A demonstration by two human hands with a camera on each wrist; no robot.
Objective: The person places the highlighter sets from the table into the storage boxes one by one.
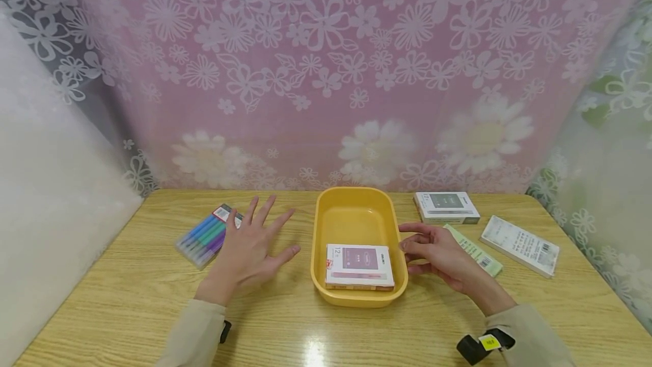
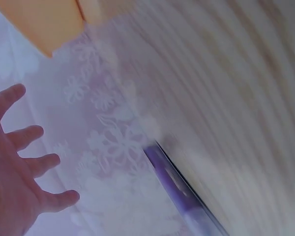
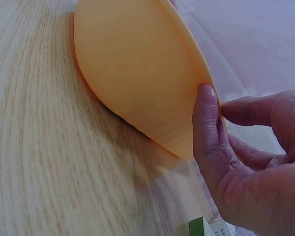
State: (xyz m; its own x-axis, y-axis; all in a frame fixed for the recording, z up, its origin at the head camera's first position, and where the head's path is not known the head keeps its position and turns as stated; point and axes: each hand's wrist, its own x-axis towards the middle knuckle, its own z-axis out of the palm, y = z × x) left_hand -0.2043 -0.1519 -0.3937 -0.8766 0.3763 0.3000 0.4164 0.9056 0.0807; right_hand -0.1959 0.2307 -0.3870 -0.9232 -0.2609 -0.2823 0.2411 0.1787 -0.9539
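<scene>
Looks early: 1 purple-and-white box [image 1: 359, 268] set in near end of yellow tray [image 1: 356, 217], at middle of wood-grain table [image 1: 285, 333]. Remaining outside: 1 clear-sleeved pack of coloured pens [image 1: 204, 239] to the left; 1 grey-and-white box [image 1: 448, 207], 1 green packet [image 1: 475, 252] and 1 pale box [image 1: 519, 245] to the right. Pinching tray's right rim with right hand [image 1: 440, 256]; holding nothing in spread left hand [image 1: 249, 251] near pens; cannot confirm contact from blurred left wrist view. Glossy, round-cornered tray; crisp-edged boxes; slim, straight pens.

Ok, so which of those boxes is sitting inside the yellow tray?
The white box with the purple panel, at the near end of the yellow tray; the other boxes lie outside it, on the table.
</scene>
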